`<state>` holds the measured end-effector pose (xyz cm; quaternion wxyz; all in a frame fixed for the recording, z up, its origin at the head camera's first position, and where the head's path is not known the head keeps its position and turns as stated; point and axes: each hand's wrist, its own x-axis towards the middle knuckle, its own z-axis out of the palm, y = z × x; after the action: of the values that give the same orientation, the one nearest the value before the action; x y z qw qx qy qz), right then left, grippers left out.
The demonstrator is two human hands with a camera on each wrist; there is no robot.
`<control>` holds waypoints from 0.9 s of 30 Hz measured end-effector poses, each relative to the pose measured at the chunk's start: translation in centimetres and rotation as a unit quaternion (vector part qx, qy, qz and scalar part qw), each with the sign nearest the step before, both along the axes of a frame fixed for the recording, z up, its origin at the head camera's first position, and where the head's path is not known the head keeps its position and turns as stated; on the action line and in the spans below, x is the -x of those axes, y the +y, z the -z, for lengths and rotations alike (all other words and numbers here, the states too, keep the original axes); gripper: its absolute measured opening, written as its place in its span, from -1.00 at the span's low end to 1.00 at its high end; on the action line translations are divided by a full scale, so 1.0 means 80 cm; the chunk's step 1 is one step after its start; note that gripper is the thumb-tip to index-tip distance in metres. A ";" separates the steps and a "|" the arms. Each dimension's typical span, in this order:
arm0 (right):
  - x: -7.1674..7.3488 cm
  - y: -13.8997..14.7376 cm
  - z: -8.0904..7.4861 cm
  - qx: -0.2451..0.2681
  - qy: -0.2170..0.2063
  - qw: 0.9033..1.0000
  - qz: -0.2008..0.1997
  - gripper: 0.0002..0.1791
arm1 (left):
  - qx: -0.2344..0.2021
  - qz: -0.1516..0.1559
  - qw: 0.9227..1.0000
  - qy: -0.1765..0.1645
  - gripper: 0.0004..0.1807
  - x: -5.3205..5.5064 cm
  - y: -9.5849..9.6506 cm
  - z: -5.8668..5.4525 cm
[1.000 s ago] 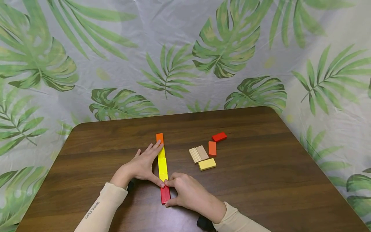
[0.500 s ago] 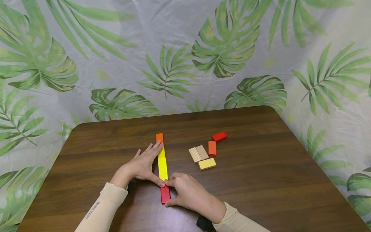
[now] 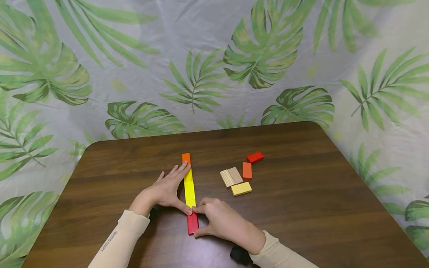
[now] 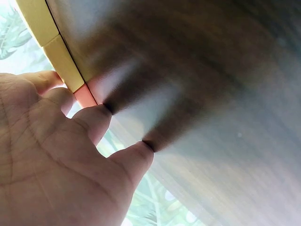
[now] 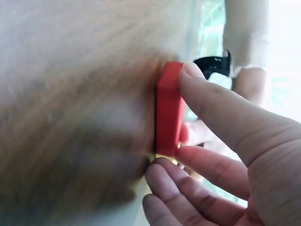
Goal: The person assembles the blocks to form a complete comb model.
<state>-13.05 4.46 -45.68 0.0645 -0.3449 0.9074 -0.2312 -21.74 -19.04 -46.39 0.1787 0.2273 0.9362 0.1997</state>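
The right hand (image 3: 226, 219) pinches a bright red rectangular wooden block (image 3: 192, 224) lengthwise, its thumb at the near end and its index finger at the far end. The left hand (image 3: 165, 191) is spread wide and grasps nothing; its thumb touches the red block near the yellow join, its index finger lies on the row farther up, and two other fingertips (image 4: 136, 150) meet the surface beside it.

The red block lies flat as the near end of a straight row, followed by bright yellow rectangular blocks (image 3: 189, 190) and an orange rectangular block (image 3: 186, 158) at the far end.

To the right of the row, a pale yellow block (image 3: 241, 188), two natural wood blocks (image 3: 235, 175), an orange-red block (image 3: 247, 170) and a loose red block (image 3: 255, 156) lie grouped on the dark brown wood-grain surface (image 3: 301, 208). Behind hangs a leaf-printed cloth (image 3: 134, 70).
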 end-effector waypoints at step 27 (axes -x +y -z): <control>0.123 0.175 -0.013 0.058 -0.022 0.949 0.310 -0.43 | 0.005 -0.005 1.000 -0.011 0.66 0.002 0.000 0.000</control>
<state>-22.87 18.48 -44.67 -0.0106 -0.0440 0.9531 -0.2994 -21.88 -19.00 -46.36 0.1893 0.2198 0.9363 0.1982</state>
